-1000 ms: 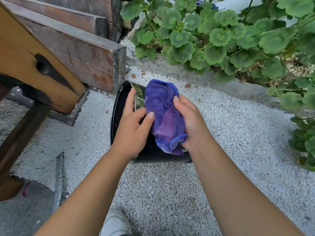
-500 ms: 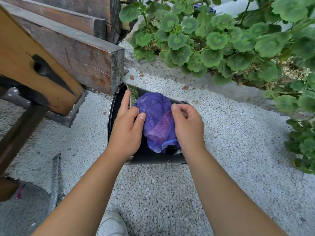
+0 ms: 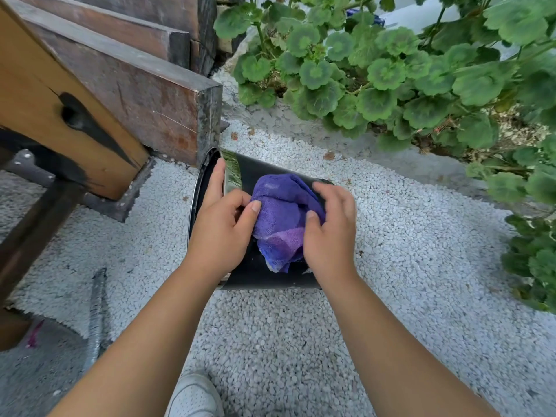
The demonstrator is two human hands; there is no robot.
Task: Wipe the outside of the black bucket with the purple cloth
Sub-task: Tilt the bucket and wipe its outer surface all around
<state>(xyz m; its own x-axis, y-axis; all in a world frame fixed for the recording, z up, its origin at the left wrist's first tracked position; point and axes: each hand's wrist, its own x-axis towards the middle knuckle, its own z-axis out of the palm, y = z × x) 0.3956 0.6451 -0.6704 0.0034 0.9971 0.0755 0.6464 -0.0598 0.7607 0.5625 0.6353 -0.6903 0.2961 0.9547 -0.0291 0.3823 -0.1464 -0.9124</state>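
The black bucket [image 3: 258, 171] lies on its side on white gravel, its mouth facing left. My left hand [image 3: 221, 227] grips the bucket at its rim, fingers over the edge and thumb against the outer wall beside the cloth. A bunched purple cloth [image 3: 281, 216] sits on the bucket's upper side. My right hand [image 3: 329, 230] holds the cloth from the right, thumb pressed into it and fingers curled over its far edge. Both hands hide the bucket's near wall in part.
Stacked wooden beams [image 3: 126, 85] and a tan timber post [image 3: 60, 115] crowd the left, right next to the bucket's mouth. Leafy green plants [image 3: 391, 70] fill the back and right. A metal rod [image 3: 96, 314] lies at lower left. My white shoe [image 3: 195, 395] shows below.
The cloth has slid down the bucket's wall toward me and bunched up under my right hand, baring more black wall at the far end. My left hand kept its grip on the rim.
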